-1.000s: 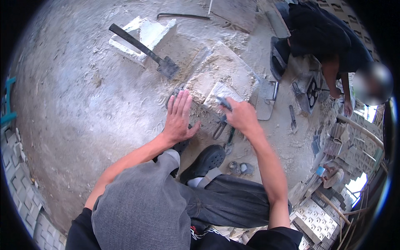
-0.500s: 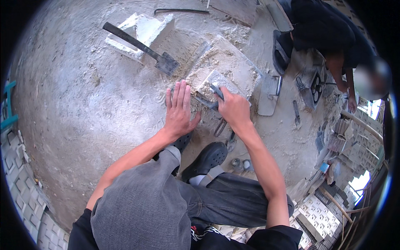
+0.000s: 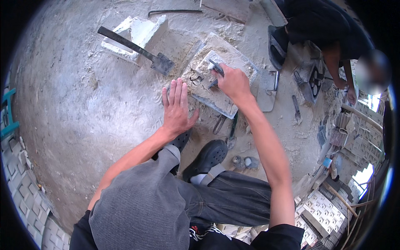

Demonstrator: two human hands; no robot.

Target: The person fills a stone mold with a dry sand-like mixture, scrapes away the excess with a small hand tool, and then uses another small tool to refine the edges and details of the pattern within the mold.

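My right hand (image 3: pixel 234 85) grips the grey handle of a flat trowel (image 3: pixel 216 66), its plate dusted with pale powder. It is over a square metal-edged mould (image 3: pixel 242 59) spread with pale, crumbly mix. My left hand (image 3: pixel 177 109) lies stretched out by the mould's near left corner, holding nothing; whether it touches the mould I cannot tell. To its upper left, a short shovel (image 3: pixel 162 63) with a dark handle leans across a white, powder-caked box (image 3: pixel 146 31). A second flat trowel (image 3: pixel 268 89) lies on the floor right of the mould.
A co-worker (image 3: pixel 329 25) bends over another mould (image 3: pixel 313 81) at upper right. A black bar (image 3: pixel 175 11) lies at the far side. Small hand tools (image 3: pixel 296 108) lie on the dusty floor. Patterned tiles (image 3: pixel 321 212) are stacked at lower right; a teal frame (image 3: pixel 9 112) stands at left.
My right hand has moved the trowel slightly up and away over the mould, uncovering its near edge. My left hand stays nearly in place, still flat. The whole view has shifted slightly.
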